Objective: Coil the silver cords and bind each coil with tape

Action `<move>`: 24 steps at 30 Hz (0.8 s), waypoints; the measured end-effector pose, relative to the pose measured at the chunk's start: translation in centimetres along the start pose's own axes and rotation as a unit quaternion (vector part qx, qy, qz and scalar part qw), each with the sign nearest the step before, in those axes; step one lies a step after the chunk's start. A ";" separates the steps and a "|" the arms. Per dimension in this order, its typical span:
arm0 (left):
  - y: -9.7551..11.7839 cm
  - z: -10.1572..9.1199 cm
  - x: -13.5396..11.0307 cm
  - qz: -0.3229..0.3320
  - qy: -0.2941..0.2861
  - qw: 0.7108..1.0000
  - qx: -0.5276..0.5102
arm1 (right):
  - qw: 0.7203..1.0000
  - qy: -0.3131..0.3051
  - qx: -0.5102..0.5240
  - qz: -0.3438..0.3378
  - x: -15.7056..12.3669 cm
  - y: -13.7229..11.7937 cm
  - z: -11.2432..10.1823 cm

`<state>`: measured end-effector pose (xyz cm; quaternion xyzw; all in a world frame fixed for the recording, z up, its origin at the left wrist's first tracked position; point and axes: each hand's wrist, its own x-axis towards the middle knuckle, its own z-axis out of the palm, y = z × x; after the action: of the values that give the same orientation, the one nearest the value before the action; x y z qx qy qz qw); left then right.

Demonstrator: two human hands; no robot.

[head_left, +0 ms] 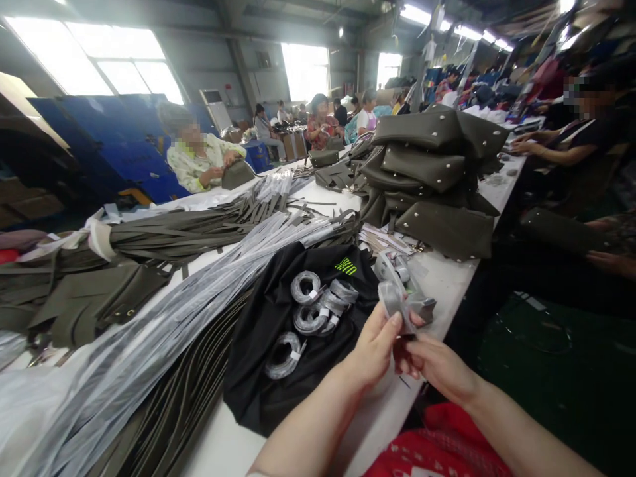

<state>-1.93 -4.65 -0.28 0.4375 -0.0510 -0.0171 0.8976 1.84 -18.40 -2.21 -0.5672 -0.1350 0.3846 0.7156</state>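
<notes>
Near the table's right edge, my left hand is closed around a plastic-wrapped strap coil, its thumb pressed on the side. My right hand meets it from the right, with fingers curled at the coil's lower end; part of those fingers is hidden. Several similar wrapped strap rolls with white bands lie on a black cloth to the left of my hands. Just beyond my hands sits a tape dispenser, partly covered by them.
Long plastic-sleeved straps and bare dark straps run across the white table. Dark olive bags are stacked at the far right. A dark bag piece lies at left. Co-workers sit along both sides.
</notes>
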 end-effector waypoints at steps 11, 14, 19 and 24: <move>-1.6 1.2 -0.3 0.019 -0.020 1.000 0.003 | 0.986 0.046 0.157 -0.010 -1.0 -1.5 -0.5; -2.2 1.6 -0.2 0.062 -0.021 0.997 0.044 | 0.979 0.148 0.126 -0.052 -0.6 -1.1 -0.5; -1.9 -0.4 1.1 0.042 0.094 0.992 0.073 | 0.972 0.204 -0.001 -0.120 -1.5 -1.6 -3.1; -0.6 -2.1 1.6 0.047 0.126 0.952 0.276 | 0.910 0.115 -0.394 -0.059 -3.9 -3.8 -4.9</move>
<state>-0.10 -3.52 -1.92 0.6641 0.0391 0.0955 0.7405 3.83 -24.81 0.63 -0.8344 -0.2252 0.1892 0.4661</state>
